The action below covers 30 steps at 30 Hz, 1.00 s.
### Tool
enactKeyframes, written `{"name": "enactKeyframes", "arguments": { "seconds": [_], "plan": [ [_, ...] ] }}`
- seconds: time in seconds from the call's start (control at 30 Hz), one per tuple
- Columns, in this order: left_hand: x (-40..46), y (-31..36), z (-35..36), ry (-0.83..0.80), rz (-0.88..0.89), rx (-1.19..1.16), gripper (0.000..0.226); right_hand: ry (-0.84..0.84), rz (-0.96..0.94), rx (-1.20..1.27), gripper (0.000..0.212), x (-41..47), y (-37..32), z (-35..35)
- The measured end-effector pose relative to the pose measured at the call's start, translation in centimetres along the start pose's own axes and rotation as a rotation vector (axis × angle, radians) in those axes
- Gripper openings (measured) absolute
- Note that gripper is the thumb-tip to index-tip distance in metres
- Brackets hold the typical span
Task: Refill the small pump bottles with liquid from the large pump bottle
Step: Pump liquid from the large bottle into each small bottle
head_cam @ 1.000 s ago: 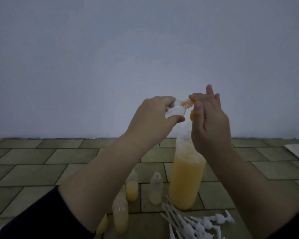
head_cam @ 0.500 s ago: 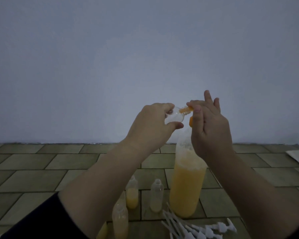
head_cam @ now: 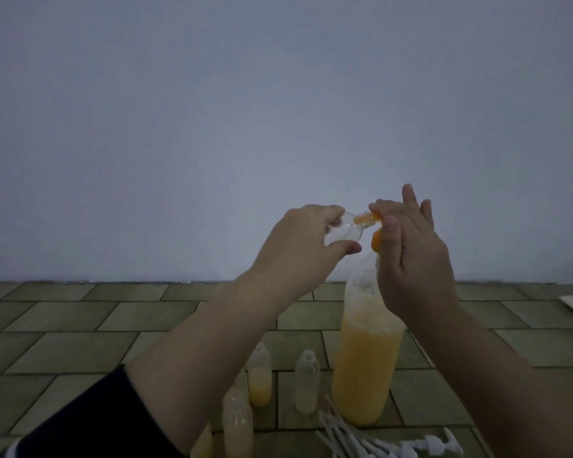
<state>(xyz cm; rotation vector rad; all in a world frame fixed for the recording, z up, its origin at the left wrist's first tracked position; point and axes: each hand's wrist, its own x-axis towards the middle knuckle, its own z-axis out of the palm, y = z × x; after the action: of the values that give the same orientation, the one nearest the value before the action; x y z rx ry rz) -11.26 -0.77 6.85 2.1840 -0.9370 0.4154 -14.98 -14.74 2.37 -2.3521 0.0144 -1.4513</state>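
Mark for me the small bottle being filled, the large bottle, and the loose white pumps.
small bottle (head_cam: 445, 229), head view, on its clear body beside the left hand's fingers.
large bottle (head_cam: 364, 375), head view, on its orange-filled lower body.
white pumps (head_cam: 420, 446), head view, on a pump head on the floor.

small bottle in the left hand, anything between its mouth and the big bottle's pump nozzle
Nothing visible. The left hand holds the small bottle tilted, its neck right at the orange pump of the large bottle. The right hand covers the pump top, hiding the exact contact.
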Motion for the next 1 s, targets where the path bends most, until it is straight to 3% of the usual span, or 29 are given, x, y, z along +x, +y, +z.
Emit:
{"name": "enactKeyframes", "arguments": {
  "seconds": [0.53,0.83,1.0],
  "plan": [
    [-0.1,0.0,-0.4,0.032,-0.011,-0.009,0.051,-0.032,-0.081,-0.051,0.05,1.0,-0.3,-0.5],
    [0.0,-0.2,0.2,0.076,0.011,-0.014,0.057,0.074,-0.052,-0.043,0.048,-0.1,0.0,0.5],
    [-0.1,-0.3,0.2,0.059,-0.009,-0.012,0.055,0.019,-0.043,-0.036,0.049,-0.1,-0.1,0.5]
  ]
}}
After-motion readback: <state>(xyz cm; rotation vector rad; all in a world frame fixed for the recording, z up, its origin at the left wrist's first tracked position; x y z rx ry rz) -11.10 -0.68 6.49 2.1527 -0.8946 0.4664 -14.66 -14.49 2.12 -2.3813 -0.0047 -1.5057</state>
